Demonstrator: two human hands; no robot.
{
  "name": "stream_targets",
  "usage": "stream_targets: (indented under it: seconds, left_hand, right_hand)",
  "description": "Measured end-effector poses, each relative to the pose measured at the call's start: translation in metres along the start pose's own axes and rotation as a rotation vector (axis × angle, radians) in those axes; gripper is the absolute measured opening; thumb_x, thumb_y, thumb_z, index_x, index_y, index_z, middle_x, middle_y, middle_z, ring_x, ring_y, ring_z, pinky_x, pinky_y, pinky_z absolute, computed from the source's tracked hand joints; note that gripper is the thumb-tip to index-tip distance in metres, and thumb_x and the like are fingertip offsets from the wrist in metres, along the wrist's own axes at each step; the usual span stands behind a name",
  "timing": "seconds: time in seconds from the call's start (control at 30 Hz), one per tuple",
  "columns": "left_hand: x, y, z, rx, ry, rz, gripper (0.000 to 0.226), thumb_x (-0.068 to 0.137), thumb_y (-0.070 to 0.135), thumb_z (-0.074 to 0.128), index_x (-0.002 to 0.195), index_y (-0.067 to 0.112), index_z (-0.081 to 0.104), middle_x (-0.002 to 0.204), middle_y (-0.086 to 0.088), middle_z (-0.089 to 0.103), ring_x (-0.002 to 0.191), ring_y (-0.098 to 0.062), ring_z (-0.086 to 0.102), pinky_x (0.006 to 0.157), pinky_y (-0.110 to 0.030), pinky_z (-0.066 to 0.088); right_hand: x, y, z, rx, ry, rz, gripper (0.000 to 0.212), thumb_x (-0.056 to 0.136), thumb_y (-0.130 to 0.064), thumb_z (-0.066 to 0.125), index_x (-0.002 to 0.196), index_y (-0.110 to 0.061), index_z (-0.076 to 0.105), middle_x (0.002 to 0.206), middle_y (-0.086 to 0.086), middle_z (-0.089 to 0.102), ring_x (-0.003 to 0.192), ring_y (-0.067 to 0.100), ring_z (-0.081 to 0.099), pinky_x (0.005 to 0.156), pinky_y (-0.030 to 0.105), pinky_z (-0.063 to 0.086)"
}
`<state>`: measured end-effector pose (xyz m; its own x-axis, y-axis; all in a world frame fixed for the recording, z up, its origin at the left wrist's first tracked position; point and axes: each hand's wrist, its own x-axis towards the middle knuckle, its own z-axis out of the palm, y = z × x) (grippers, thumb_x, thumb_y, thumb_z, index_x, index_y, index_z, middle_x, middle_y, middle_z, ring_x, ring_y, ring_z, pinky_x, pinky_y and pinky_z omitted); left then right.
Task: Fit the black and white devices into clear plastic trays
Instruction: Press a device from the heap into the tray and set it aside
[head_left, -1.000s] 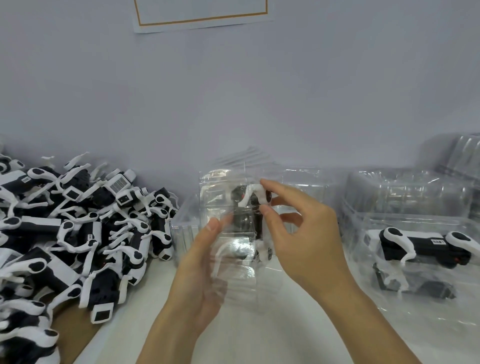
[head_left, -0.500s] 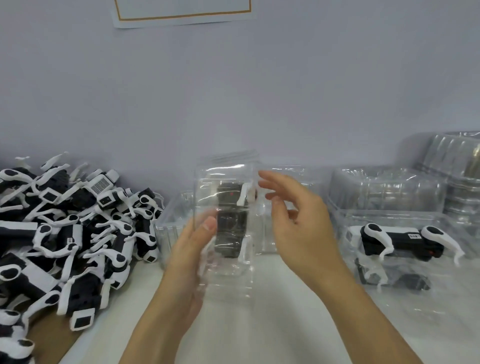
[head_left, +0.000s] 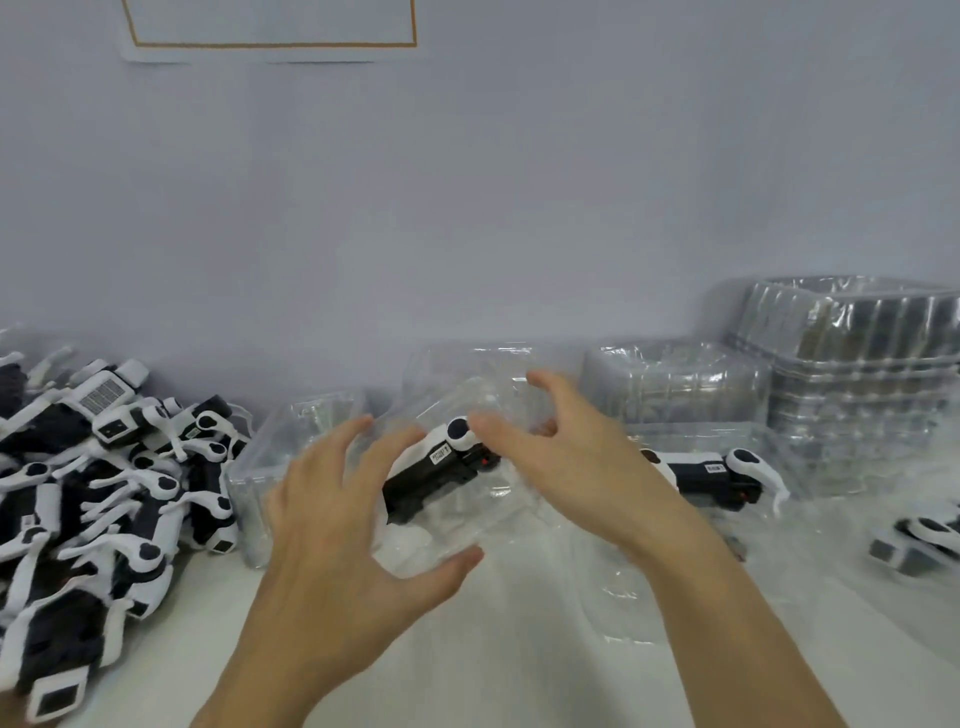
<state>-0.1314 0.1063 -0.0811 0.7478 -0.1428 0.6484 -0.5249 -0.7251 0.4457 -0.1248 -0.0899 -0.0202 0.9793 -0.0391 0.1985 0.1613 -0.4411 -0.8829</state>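
A clear plastic tray is held tilted just above the white table, with a black and white device lying inside it. My left hand grips the tray's near left end, with the thumb under the front edge and the fingers spread over the top. My right hand curls round the tray's right end, and its thumb lies at the device's white rounded end. A pile of loose black and white devices fills the left side.
An empty clear tray stands behind my left hand. To the right, another tray holds a device. Stacks of clear trays stand against the wall at the back right. One more device lies at the far right.
The tray was held upright in my left hand and has come down and turned sideways. My right hand, apart from it half a second ago, now closes round its right end.
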Motion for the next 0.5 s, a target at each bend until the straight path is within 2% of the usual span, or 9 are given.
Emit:
stream_targets:
  seconds: [0.07,0.17,0.2,0.27,0.33,0.4,0.47,0.5]
  left_hand:
    - [0.001,0.006,-0.001,0.012,-0.005,0.006,0.087,0.055,0.08,0.063,0.135,0.059,0.037,0.148,0.019,0.029,0.143,-0.002,0.018,0.111,-0.038,0.018]
    - [0.005,0.015,-0.002,-0.002,-0.01,-0.011,0.091,0.052,0.082,0.064,0.135,0.059,0.036,0.15,0.017,0.03,0.146,-0.014,0.022,0.116,-0.046,0.017]
    - [0.006,0.018,-0.001,-0.006,-0.007,-0.012,0.094,0.05,0.084,0.064,0.135,0.059,0.035,0.152,0.017,0.03,0.147,-0.014,0.02,0.118,-0.048,0.016]
    - [0.006,0.023,0.002,-0.071,0.028,-0.047,0.098,0.046,0.084,0.065,0.136,0.06,0.034,0.154,0.019,0.029,0.148,-0.006,0.016,0.117,-0.044,0.015]
    - [0.006,0.029,0.004,-0.252,0.126,-0.15,0.09,0.053,0.079,0.064,0.136,0.057,0.037,0.151,0.02,0.034,0.143,0.001,0.024,0.113,-0.038,0.022]
    - [0.009,0.035,0.006,-0.582,0.24,-0.313,0.078,0.063,0.074,0.059,0.135,0.049,0.044,0.144,0.018,0.045,0.134,0.0,0.04,0.108,-0.039,0.035]
    - [0.014,0.041,0.008,-0.987,0.242,-0.501,0.055,0.074,0.062,0.064,0.124,0.041,0.055,0.13,0.016,0.06,0.123,-0.011,0.057,0.09,-0.043,0.05]
    - [0.015,0.044,0.01,-1.111,0.203,-0.567,0.04,0.079,0.054,0.065,0.115,0.038,0.06,0.12,0.014,0.067,0.113,-0.019,0.064,0.079,-0.043,0.054]
  right_hand:
    - [-0.001,0.0,-0.002,0.014,0.041,-0.006,0.077,0.08,-0.06,0.069,0.146,-0.036,0.036,0.142,-0.01,0.048,0.129,0.009,0.046,0.092,0.026,0.038]
    - [-0.001,-0.001,-0.007,0.15,0.09,-0.023,0.067,0.082,-0.055,0.07,0.141,-0.038,0.044,0.129,-0.015,0.051,0.118,0.003,0.05,0.084,0.019,0.041]
    - [-0.001,-0.002,-0.008,0.187,0.105,-0.036,0.064,0.082,-0.054,0.07,0.139,-0.038,0.046,0.122,-0.018,0.052,0.114,0.003,0.052,0.083,0.019,0.041]
    - [-0.001,-0.002,-0.013,0.243,0.148,-0.058,0.059,0.083,-0.053,0.07,0.137,-0.04,0.048,0.114,-0.022,0.051,0.109,0.0,0.055,0.085,0.021,0.043]
    - [-0.002,-0.001,-0.022,0.286,0.192,-0.059,0.057,0.084,-0.054,0.069,0.135,-0.041,0.048,0.112,-0.02,0.053,0.105,-0.002,0.056,0.085,0.023,0.044]
    - [-0.002,0.001,-0.036,0.358,0.227,-0.029,0.055,0.085,-0.053,0.069,0.134,-0.04,0.05,0.112,-0.015,0.058,0.101,0.001,0.059,0.085,0.025,0.046]
    - [-0.001,0.005,-0.05,0.459,0.216,0.015,0.054,0.084,-0.051,0.07,0.134,-0.036,0.053,0.111,-0.014,0.058,0.098,0.005,0.058,0.086,0.027,0.046]
    - [-0.002,0.007,-0.056,0.498,0.189,0.037,0.055,0.084,-0.05,0.071,0.134,-0.034,0.054,0.107,-0.014,0.054,0.093,0.006,0.055,0.084,0.027,0.045]
